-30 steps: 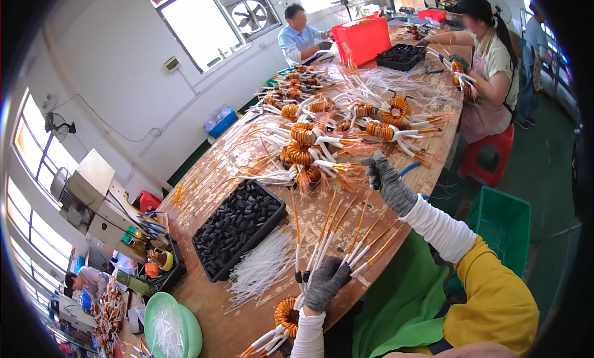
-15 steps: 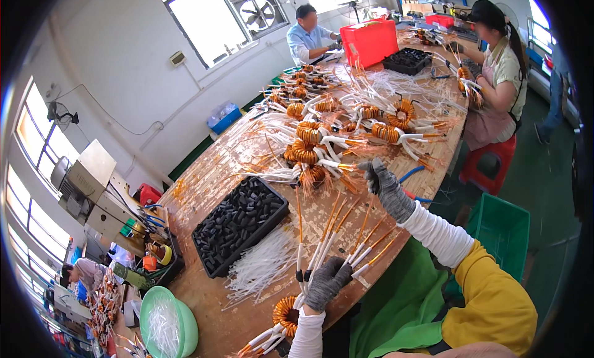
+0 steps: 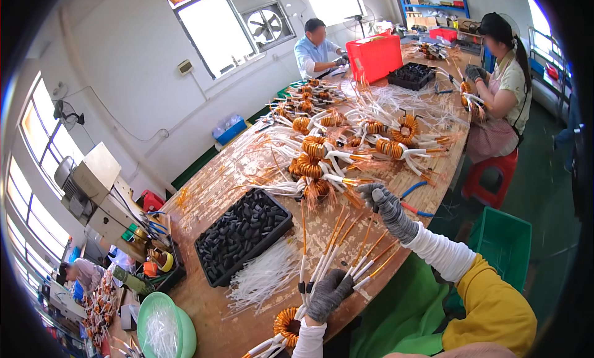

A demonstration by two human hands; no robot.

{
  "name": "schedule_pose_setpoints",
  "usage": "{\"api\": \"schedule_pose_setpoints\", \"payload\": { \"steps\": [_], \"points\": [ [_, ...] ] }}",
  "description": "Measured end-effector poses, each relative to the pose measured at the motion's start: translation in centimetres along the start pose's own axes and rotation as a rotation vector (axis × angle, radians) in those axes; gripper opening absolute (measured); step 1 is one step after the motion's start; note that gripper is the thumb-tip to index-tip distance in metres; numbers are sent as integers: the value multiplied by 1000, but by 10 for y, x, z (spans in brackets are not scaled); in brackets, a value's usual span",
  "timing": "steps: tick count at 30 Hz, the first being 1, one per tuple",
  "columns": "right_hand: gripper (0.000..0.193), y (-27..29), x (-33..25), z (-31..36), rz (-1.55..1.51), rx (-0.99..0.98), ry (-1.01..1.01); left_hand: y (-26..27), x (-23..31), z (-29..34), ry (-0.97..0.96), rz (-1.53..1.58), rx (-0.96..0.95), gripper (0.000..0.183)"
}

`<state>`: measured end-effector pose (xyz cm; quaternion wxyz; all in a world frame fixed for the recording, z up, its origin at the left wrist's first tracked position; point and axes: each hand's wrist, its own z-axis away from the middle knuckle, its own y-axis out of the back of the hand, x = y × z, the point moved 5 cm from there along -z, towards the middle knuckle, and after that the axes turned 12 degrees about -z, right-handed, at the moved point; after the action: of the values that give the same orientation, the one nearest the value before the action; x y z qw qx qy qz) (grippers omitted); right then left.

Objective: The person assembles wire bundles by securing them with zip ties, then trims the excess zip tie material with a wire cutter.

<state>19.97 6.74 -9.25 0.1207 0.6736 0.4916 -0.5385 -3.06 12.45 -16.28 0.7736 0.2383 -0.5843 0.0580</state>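
My left hand (image 3: 328, 294), in a grey glove, is closed round the white-sleeved leads (image 3: 322, 265) of a copper-wound ring coil (image 3: 287, 326). The coil lies by the near table edge, and its bare orange wire ends fan out beyond my fingers. Small black tubes (image 3: 302, 287) sit on a few of those leads. Above the wire tips is my right hand (image 3: 390, 213), also gloved, with fingers curled together; whatever they may pinch is too small to make out. Just past it lies a heap of similar ring coils (image 3: 309, 166) with white and copper leads.
On the wooden table (image 3: 204, 308), a black tray (image 3: 213, 274) holds black tube pieces beside loose clear sleeves (image 3: 263, 280). A green basin (image 3: 189, 333) stands lower left, a green crate (image 3: 504, 240) right. Two co-workers sit at the far side near a red bin (image 3: 374, 58); another bends at far left.
The view has tilted slightly, so the scene sits lower. My right hand has come a little nearer the wire tips; my left keeps its hold. The co-worker at right has brought both hands together.
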Motion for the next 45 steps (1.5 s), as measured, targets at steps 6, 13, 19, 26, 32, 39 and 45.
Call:
{"api": "schedule_pose_setpoints", "payload": {
  "steps": [6, 13, 19, 26, 32, 39, 45],
  "points": [
    [38, 20, 15, -2, -758, -76, -115, 0, 7, 0, -9, 49, 55, 21],
    [41, 28, 12, 16, -691, -37, -220, 0, 4, -2, 1, 65, 50, 20],
    [39, 29, 18, 20, -567, -82, -260, 0, 8, 2, 14, 122, 48, 17],
    [36, 19, 32, 33, -605, -45, -444, 2, 5, 2, 28, 126, 33, 16],
    [30, 2, 37, 40, -435, -89, -448, 3, 11, 4, 17, 161, 46, 16],
    [37, -32, 46, 78, -324, -247, -721, 5, 8, 2, -19, 202, 73, 13],
    [26, -39, 46, 82, -337, -272, -672, 5, 9, 2, -14, 253, 53, 15]
  ]
}}
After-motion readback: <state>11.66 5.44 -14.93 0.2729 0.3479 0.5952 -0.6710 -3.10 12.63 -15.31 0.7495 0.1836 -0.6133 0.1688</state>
